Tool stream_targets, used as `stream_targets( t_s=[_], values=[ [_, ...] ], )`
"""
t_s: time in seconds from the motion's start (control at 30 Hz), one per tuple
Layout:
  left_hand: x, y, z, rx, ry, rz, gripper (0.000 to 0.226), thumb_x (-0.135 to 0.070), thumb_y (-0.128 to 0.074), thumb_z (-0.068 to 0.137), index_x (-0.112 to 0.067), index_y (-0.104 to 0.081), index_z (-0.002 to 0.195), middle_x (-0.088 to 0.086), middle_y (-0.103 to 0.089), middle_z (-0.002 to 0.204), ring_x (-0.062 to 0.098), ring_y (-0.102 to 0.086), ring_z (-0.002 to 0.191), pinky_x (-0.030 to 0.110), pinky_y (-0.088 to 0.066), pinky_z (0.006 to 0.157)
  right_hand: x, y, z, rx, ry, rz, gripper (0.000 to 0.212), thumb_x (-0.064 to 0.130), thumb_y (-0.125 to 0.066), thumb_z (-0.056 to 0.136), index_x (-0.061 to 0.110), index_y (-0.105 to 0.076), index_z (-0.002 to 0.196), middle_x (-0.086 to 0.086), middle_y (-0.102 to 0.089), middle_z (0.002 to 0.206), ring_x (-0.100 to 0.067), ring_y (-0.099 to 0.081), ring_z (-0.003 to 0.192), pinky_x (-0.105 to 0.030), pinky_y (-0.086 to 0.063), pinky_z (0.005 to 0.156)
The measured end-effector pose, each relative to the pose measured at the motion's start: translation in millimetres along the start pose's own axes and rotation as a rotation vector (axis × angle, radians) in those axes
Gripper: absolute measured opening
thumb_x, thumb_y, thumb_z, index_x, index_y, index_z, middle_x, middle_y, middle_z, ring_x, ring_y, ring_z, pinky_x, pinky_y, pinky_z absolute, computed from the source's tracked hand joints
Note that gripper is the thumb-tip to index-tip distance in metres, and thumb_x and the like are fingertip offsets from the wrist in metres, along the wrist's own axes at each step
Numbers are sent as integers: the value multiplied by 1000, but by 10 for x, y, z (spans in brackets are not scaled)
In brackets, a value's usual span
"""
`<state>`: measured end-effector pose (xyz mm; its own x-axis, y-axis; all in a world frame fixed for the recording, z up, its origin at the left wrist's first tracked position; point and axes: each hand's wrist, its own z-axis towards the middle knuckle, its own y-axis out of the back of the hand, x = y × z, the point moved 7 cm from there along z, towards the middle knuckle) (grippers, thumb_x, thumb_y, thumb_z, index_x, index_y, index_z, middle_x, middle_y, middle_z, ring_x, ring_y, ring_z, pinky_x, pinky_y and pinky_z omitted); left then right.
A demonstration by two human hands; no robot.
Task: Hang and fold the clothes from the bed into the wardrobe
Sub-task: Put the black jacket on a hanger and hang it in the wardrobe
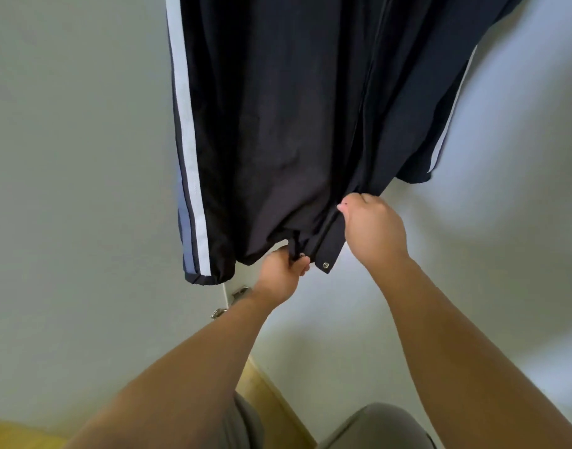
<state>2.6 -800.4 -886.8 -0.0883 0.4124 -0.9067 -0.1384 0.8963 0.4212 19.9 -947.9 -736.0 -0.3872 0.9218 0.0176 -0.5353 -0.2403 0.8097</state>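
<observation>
The left hand [280,277] curls its fingers [302,266] tight round the bottom hem of the jacket [278,124]. The right hand [373,226], at 1 o'clock from it, pinches the front edge. The jacket hangs at 12 o'clock and looks soft, light and slippy, so the thick hem is best to hold.

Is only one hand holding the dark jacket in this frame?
No, the left hand grips the dark jacket at its bottom hem while the right hand pinches its front edge just above.

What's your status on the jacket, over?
Left hand grips jacket hem. Right hand pinches front edge above it. Jacket hanging, nothing blocking.
</observation>
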Motion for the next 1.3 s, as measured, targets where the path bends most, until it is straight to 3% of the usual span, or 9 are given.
stream_targets(
  t_s=[0.07, 0.23, 0.33, 0.6, 0.7, 0.77, 0.87, 1.03, 1.3],
  values=[
    [17, 29, -25, -36, 89, -6, 19, -23, -61, 99, -4, -65, 95, 0, -70, 84, 7, -60, 70, 12, -41, 63, 95, 90, 62, -30, 80, -80, 15, 11, -78, 85, 8, -67, 75, -8, -60, 60, -31, -57, 51, -25, -33, 48],
    [-214, -57, -53, 1, 200, -694, 39, -21, -82, 85, -15, -67, 121, -7, -73, 115, 12, -69, 106, 26, -54, 90, 161, 190, 56, -13, 73, -87, 21, 18, -75, 90, 11, -62, 75, -2, -57, 57, -24, -52, 43, -22, -22, 46],
    [-356, -32, 1, -18, 262, -815, 38, -24, -81, 86, -13, -68, 120, -5, -74, 112, 10, -73, 94, 39, -51, 102, 204, 224, 95, 27, 119, -122, 19, 19, -71, 92, 13, -59, 78, -2, -58, 62, -25, -56, 47, -23, -23, 45],
    [-332, 201, 84, -109, 322, -627, 46, -31, -76, 90, -7, -62, 128, 5, -66, 130, 15, -68, 95, 35, -49, 96, -5, 1063, 703, -224, 44, -214, 9, 24, -54, 103, 19, -60, 98, 4, -67, 90, -25, -52, 70, -24, -14, 50],
    [-429, 247, 0, -3, 432, -69, 60, -60, -53, 97, -11, -60, 131, 6, -65, 126, 28, -63, 114, 33, -43, 107, 87, 1115, 815, -173, 108, -217, 11, 23, -51, 104, 18, -58, 97, 3, -66, 91, -23, -50, 69, -25, -15, 50],
    [-530, 157, -168, 243, 455, 239, 54, -69, -44, 95, -18, -61, 94, 3, -66, 90, 28, -72, 82, 32, -55, 89, 97, 1104, 808, -164, 114, -190, 14, 22, -55, 102, 14, -61, 92, 0, -64, 90, -23, -53, 64, -23, -14, 49],
    [-1040, 311, -177, 110, 144, 546, 47, -61, -55, 93, -19, -51, 72, 0, -64, 74, 23, -68, 68, 32, -57, 70, 3, 1115, 824, -173, 93, -189, 17, 21, -61, 99, 13, -65, 84, -2, -59, 86, -24, -54, 59, -20, -21, 47],
    [-2249, 725, -3, -384, -430, 378, 30, -50, -60, 96, -21, -54, 101, -7, -60, 95, 16, -60, 75, 35, -52, 68, -41, 1185, 900, -106, 133, -187, 20, 26, -54, 102, 15, -68, 94, -2, -60, 96, -27, -62, 69, -29, -38, 52],
    [-2350, 556, 367, -359, -435, 395, 51, -43, -62, 98, -21, -36, 60, -6, -46, 55, 13, -43, 47, 30, -39, 54, 27, 1425, 971, -14, 169, -274, 21, 30, -48, 105, 19, -66, 103, 2, -56, 102, -21, -39, 59, -28, -21, 50]
  ],
)
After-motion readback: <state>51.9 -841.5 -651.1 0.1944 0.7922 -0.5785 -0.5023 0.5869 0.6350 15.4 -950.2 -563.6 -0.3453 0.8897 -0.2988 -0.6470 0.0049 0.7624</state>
